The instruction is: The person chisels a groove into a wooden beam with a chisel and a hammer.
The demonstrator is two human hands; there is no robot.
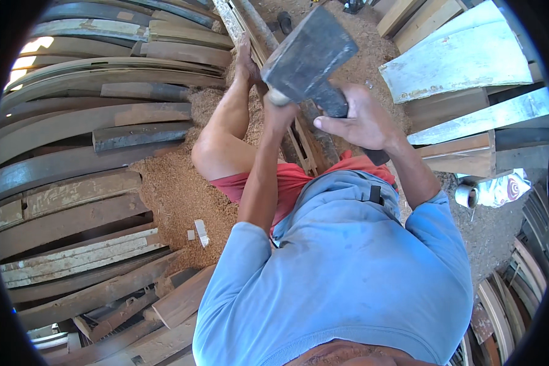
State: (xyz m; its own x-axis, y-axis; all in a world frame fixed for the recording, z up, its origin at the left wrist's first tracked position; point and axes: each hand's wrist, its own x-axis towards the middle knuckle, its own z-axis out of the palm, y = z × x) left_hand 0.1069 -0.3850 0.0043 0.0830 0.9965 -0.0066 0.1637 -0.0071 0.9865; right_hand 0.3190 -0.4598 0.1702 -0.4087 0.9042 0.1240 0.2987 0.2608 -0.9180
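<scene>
My right hand (pixel 363 119) is wrapped round the dark handle of a mallet (pixel 311 55), whose blocky, worn head is raised in front of me. Just below the mallet head, my left hand (pixel 282 116) is closed round an upright tool with a pale, rounded handle end (pixel 278 96); its lower part is hidden. Whether the mallet touches that handle end, I cannot tell. Beneath my hands a long timber (pixel 305 143) with a slot along it runs away from me between my legs. My bare left foot (pixel 245 53) rests against its left side.
Stacked old boards (pixel 91 128) fill the left side. Sawdust and shavings (pixel 177 189) cover the ground, with small white scraps (pixel 201 233) on them. To the right lie a white-painted panel (pixel 460 52), more planks (pixel 488 116), a cup-like container (pixel 466 196) and a white bag (pixel 503 189).
</scene>
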